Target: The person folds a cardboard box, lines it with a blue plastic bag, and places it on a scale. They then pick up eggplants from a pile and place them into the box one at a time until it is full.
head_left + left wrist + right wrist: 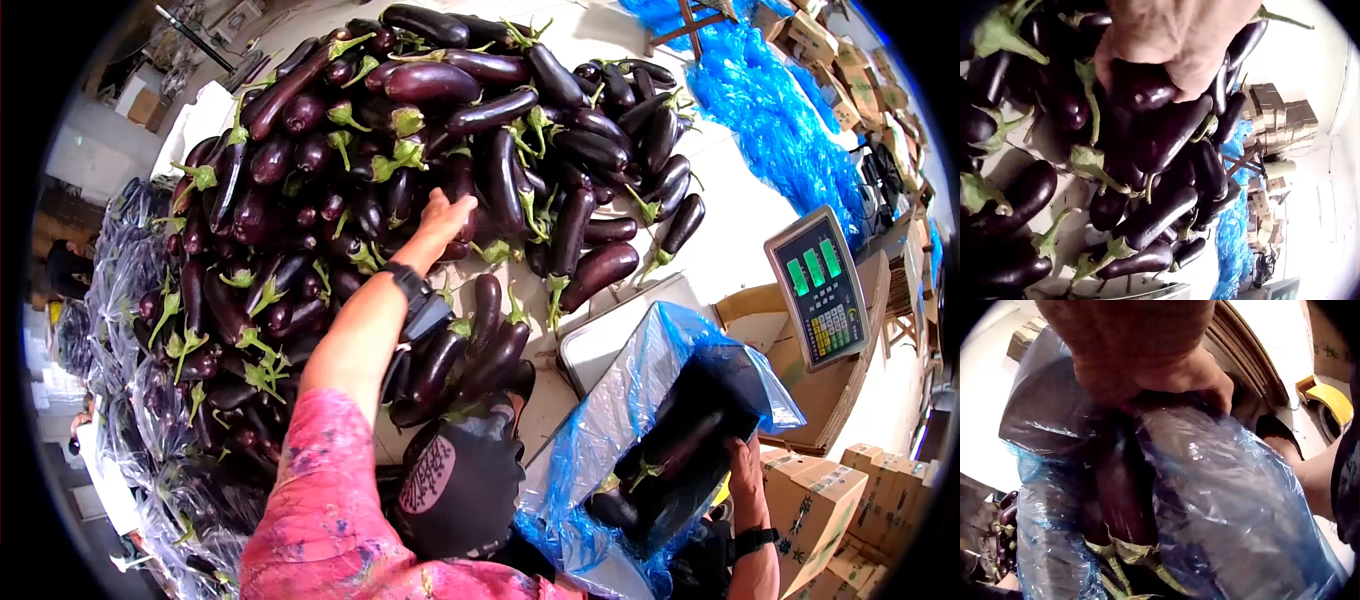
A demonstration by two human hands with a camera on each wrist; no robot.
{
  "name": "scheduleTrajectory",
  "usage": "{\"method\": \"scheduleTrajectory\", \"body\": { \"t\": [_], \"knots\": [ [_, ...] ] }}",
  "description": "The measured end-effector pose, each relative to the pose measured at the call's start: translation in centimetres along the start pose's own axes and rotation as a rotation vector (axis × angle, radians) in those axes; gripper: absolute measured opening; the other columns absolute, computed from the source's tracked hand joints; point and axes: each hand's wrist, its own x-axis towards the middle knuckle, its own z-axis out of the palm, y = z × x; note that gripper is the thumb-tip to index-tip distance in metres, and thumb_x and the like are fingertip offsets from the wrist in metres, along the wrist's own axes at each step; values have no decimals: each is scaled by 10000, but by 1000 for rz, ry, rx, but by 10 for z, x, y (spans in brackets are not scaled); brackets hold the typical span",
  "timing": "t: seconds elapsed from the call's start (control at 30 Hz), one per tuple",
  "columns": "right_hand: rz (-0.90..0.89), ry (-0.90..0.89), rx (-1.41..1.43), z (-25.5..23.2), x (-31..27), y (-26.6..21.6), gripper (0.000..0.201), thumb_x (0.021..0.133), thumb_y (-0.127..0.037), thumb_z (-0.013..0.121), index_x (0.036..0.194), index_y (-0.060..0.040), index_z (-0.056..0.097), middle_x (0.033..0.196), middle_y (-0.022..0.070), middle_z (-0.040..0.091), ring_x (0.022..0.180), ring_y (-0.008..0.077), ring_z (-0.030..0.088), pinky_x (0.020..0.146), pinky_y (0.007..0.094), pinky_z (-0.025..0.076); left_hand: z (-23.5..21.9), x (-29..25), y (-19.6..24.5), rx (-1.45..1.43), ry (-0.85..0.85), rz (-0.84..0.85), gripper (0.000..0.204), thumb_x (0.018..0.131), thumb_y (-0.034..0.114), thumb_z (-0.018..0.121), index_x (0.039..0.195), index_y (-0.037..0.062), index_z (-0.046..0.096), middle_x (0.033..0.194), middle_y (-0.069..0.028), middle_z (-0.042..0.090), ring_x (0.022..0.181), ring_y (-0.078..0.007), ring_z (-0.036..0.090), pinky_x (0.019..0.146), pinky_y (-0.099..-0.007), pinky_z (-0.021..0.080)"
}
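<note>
Over the big pile of eggplants (310, 160), my left hand (440, 225) grips one dark eggplant (458, 180). The left wrist view shows the fingers of that hand (1172, 37) curled round the eggplant's rounded end (1144, 90), with others lying beneath and beside it. At the lower right, my right hand (746, 468) holds the rim of a blue-tinted clear plastic bag (610, 400). Eggplants (680, 445) lie inside the bag. In the right wrist view, the right hand (1154, 362) pinches the bag's edge above an eggplant (1124, 494) with a green stem; its fingertips are partly hidden.
A digital scale display (818, 290) stands at the right beside an open cardboard box (745, 310). Blue plastic film (770, 120) is heaped at the upper right, and closed cartons (810, 510) are stacked at the lower right. Bagged eggplants (140, 330) line the left side.
</note>
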Motion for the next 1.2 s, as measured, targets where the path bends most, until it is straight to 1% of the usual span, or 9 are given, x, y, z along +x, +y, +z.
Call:
{"method": "scheduleTrajectory", "body": {
  "t": [0.1,0.23,0.37,0.5,0.7,0.8,0.93,1.03,1.2],
  "knots": [
    [163,16,-159,-3,-2,-12,654,856,-342,565,1407,-12,442,1200,173,632,1110,302,582,994,388,443,-45,-56,-9,-571,-486,-180,672,923,455,610,1379,-20,476,1231,-227,638,942,-292,704,780,-380,604],
    [227,131,-443,2,-11,-30,733,868,-487,642,1383,-1,452,1153,329,646,1071,478,630,933,468,492,-88,-164,7,-991,-696,-227,591,982,391,488,1355,-67,490,1182,-254,642,961,-320,692,797,-414,621],
    [-304,231,-913,-14,-56,-49,598,897,-341,710,1300,74,558,1208,277,656,1061,421,653,911,448,520,-112,-232,34,-1081,-859,-134,648,973,406,486,1401,-79,437,1207,-310,607,905,-375,709,716,-407,611],
    [-227,-100,1,14,-114,-160,506,938,-267,700,1308,55,577,1228,171,673,1128,233,637,969,350,498,-114,-308,88,-1006,-976,51,697,948,431,484,1397,-99,422,1154,-317,624,857,-357,703,709,-411,598],
    [-418,-477,643,76,-161,-232,885,924,-418,658,1573,-21,206,1532,193,415,1392,315,425,1116,436,356,-68,-386,141,-871,-1462,-52,797,945,454,529,1523,-23,257,1299,-353,540,974,-404,698,859,-420,597],
    [-418,-505,890,90,-162,-244,723,917,-272,727,1456,41,362,1309,155,597,1202,210,559,1027,373,437,-32,-432,157,-480,-1231,-64,863,940,591,548,1524,11,289,1363,-271,539,1081,-390,673,852,-414,602],
    [-265,-275,708,94,-164,-220,777,844,-330,807,1382,63,408,1196,173,648,1093,211,620,948,338,479,5,-440,143,-117,-991,478,831,887,305,750,1514,7,292,1315,-90,516,1205,-152,502,1033,-320,425],
    [-178,-173,526,86,-159,-209,842,797,-397,841,1353,73,416,1150,181,651,1058,222,635,906,348,507,27,-430,138,-2,-994,521,745,891,285,723,1468,3,345,1278,-87,530,1173,-161,517,1018,-335,434],
    [-55,-319,594,66,-140,-176,672,925,-560,643,1231,35,574,1107,97,635,937,153,630,875,293,513,35,-419,144,-257,-1312,-156,611,923,360,598,1405,28,425,1125,-119,618,978,-202,664,873,-333,556]
  ]
}}
